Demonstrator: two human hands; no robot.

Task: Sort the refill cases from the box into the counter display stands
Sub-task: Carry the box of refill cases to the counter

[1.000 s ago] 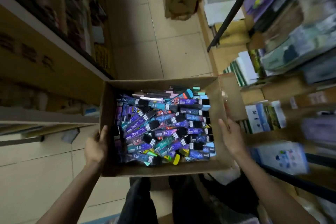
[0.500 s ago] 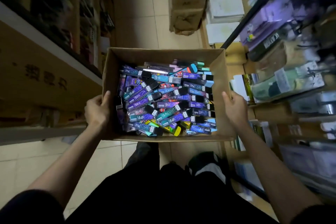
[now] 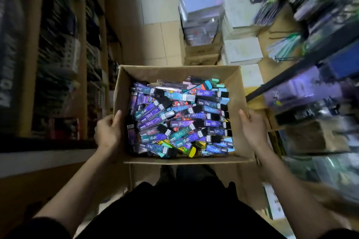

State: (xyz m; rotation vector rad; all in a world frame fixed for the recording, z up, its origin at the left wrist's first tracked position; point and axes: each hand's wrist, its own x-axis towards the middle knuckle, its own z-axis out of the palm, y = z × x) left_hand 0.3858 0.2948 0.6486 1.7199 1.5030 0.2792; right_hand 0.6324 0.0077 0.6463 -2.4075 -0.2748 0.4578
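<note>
An open cardboard box (image 3: 174,72) hangs in front of me above the floor, carried between both hands. It is filled with several slim refill cases (image 3: 174,120), mostly purple, blue and teal, a few yellow and red, lying loose in a heap. My left hand (image 3: 107,132) grips the box's left wall, thumb hooked over the rim. My right hand (image 3: 252,128) grips the right wall the same way. No counter display stand is recognisable in this blurred view.
Dark stocked shelves (image 3: 58,54) line the left side. A rack of packaged goods (image 3: 310,64) with a black bar runs along the right. Stacked white and shrink-wrapped cartons (image 3: 202,11) stand ahead on the floor. A narrow tiled aisle (image 3: 151,44) runs between them.
The box has been lifted from low near the floor up toward my chest. The view has swung forward along the aisle, bringing the stacked cartons ahead into sight.
</note>
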